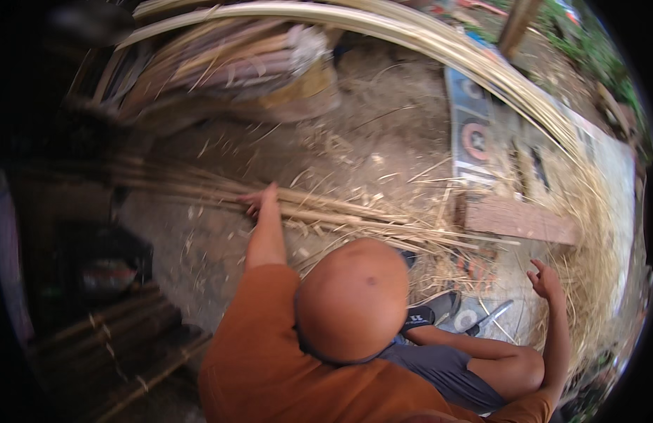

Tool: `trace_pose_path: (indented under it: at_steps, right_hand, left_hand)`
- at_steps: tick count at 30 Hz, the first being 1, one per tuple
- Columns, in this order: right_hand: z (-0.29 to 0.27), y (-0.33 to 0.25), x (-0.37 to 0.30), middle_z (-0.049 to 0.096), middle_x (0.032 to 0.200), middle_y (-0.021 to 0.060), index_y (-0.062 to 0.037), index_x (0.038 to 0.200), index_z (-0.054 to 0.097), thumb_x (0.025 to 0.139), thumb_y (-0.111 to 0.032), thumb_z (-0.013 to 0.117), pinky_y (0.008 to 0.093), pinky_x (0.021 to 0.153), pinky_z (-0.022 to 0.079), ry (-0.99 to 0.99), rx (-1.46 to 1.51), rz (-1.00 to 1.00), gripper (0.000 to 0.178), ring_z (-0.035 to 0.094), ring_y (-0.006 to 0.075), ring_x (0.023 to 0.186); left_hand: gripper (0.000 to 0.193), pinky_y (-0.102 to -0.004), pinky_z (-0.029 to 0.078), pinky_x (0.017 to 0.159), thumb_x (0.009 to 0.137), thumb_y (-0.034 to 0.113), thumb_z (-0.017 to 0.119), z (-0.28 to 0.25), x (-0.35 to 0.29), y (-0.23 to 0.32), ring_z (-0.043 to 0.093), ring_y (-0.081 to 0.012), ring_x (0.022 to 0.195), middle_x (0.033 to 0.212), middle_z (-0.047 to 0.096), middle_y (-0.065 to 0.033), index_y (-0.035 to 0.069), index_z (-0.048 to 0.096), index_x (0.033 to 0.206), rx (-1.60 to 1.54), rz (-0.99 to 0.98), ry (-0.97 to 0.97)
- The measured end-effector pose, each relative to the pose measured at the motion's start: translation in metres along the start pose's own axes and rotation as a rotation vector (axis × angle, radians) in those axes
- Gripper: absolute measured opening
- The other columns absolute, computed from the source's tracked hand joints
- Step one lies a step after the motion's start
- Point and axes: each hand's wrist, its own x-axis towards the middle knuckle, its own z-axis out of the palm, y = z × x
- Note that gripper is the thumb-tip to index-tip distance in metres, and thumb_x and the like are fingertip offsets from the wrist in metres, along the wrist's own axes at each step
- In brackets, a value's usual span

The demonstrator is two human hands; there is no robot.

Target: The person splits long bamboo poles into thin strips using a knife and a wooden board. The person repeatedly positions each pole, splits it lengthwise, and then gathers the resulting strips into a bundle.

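Observation:
My left hand (256,200) is stretched out to the left, its fingers closed around part of a loose bundle of long, thin bamboo strips (326,204). The strips lie across the ground in front of me, and their left ends blur into shadow. Off to the right, my right hand (545,280) is raised with nothing in it, index finger and thumb apart. Below that hand and to its left, a knife (490,317) lies beside my sandalled foot (439,310). A reddish-brown wooden block (520,218) sits beyond the right hand, by the strips' right ends.
Long pale strips (439,39) arch across the far side. At far left is a pile of wrapped bundles (235,67). Shavings (587,282) heap up on a printed sheet (471,134) at right. A slatted bamboo piece (115,352) stands at near left; my bent knee (351,299) is in front.

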Motion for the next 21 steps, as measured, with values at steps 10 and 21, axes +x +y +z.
trace_pose_path:
  at_steps: [10,21]
  right_hand:
    - [-0.010,-0.105,0.009,0.073,0.103,0.0238,-0.0071,0.135,0.060,0.090,-0.026,0.069,0.0464,0.087,0.054,-0.103,-0.014,-0.245,0.050,0.070,0.0405,0.098]
    - [0.004,-0.114,0.004,0.073,0.103,0.0242,-0.0077,0.134,0.061,0.090,-0.030,0.069,0.0456,0.088,0.054,-0.172,0.055,-0.213,0.050,0.070,0.0409,0.098]
  left_hand:
    - [0.156,-0.0450,0.034,0.113,0.037,0.099,0.058,0.052,0.091,-0.054,0.043,-0.0377,0.115,0.136,0.039,-0.0314,-0.010,0.024,0.144,0.190,-0.428,-0.163]
    - [0.162,-0.0525,0.022,0.120,0.039,0.089,0.063,0.045,0.020,0.036,0.029,-0.0380,0.142,0.157,0.022,-0.0327,-0.006,0.004,0.156,0.105,-0.252,-0.066]
